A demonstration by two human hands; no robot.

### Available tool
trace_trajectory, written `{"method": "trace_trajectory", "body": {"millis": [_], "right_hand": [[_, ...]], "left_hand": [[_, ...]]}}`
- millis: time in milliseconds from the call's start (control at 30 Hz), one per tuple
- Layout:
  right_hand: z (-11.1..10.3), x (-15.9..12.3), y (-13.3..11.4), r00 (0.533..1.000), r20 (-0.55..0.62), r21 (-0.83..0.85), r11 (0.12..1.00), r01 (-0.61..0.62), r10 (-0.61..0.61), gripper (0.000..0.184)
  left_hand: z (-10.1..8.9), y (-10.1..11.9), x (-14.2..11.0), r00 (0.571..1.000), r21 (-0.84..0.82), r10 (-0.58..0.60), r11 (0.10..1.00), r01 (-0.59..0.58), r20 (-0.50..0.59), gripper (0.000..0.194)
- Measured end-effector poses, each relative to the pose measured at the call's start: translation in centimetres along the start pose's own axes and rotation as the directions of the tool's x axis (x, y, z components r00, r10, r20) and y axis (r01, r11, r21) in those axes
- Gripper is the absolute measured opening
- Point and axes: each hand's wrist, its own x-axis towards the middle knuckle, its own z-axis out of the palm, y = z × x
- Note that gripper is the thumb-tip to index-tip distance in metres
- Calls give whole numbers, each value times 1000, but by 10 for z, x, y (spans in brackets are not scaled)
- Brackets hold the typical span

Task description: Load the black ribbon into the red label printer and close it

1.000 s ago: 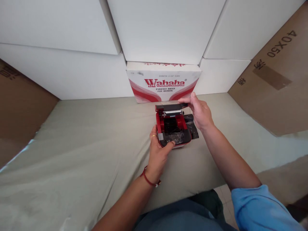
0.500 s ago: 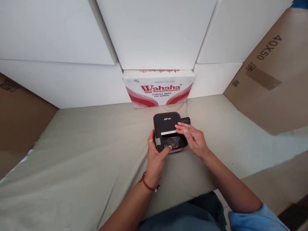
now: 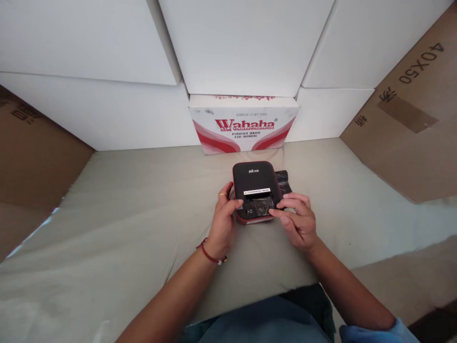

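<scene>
Printer (image 3: 254, 180) lies lid up on the cloth (image 3: 153, 205), near the Wahaha box (image 3: 246, 131). Left hand (image 3: 222, 226) holds its left side, thumb over the top edge; right hand (image 3: 302, 224) is half curled, index fingertip at the film (image 3: 262, 207) on the front panel. Best, I'd judge, to brace the body with the left and work the film lightly from its corner, low and flat. Whether the right fingers pinch any film, I can't tell; the dark wrap (image 3: 283, 178) is partly hidden, the left fingertips mostly so
</scene>
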Motion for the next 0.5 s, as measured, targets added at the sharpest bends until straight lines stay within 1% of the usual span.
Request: {"method": "trace_trajectory", "body": {"millis": [100, 233, 367, 500], "right_hand": [[2, 1, 2, 999, 12, 38, 998, 47, -48, 35], [2, 5, 1, 996, 51, 94, 993, 65, -70, 35], [0, 6, 0, 994, 53, 83, 992, 93, -97, 33], [-2, 9, -2, 985, 83, 59, 987, 150, -154, 29]], "left_hand": [[-4, 5, 14, 998, -30, 6, 1000, -4, 61, 80], [-15, 0, 27, 987, -74, 22, 997, -10, 157, 86], [-26, -10, 33, 977, -132, 19, 991, 10, 211, 87], [-28, -18, 34, 967, -120, 58, 992, -29, 247, 91]]}}
